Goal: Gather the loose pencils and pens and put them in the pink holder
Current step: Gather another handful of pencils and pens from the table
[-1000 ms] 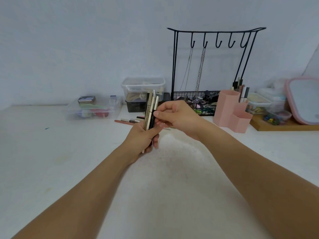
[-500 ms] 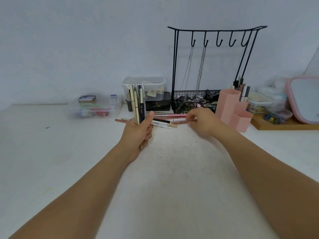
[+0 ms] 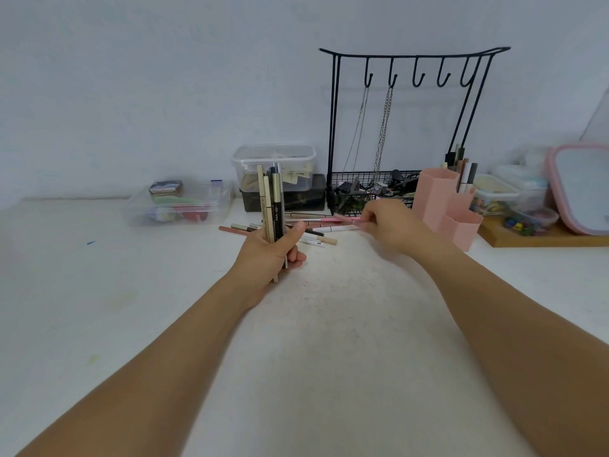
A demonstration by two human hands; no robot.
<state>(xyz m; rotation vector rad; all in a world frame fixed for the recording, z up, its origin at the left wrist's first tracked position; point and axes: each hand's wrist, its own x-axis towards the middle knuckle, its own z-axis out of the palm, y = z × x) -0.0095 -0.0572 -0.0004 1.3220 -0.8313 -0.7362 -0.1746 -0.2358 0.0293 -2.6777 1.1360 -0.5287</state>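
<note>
Two bare forearms reach over the white surface [image 3: 329, 357]. The left hand [image 3: 270, 255] grips an upright bundle of pens [image 3: 273, 206], thumb pressed across them. The right hand [image 3: 392, 225], blurred, pinches a pink pencil [image 3: 333, 220] above the loose pencils [image 3: 316, 234] lying scattered (slim, mixed colours). Beyond, the pink holder [image 3: 438, 199], with hexagonal compartments, holds a few upright pens beside a black wire rack [image 3: 408, 127].
</note>
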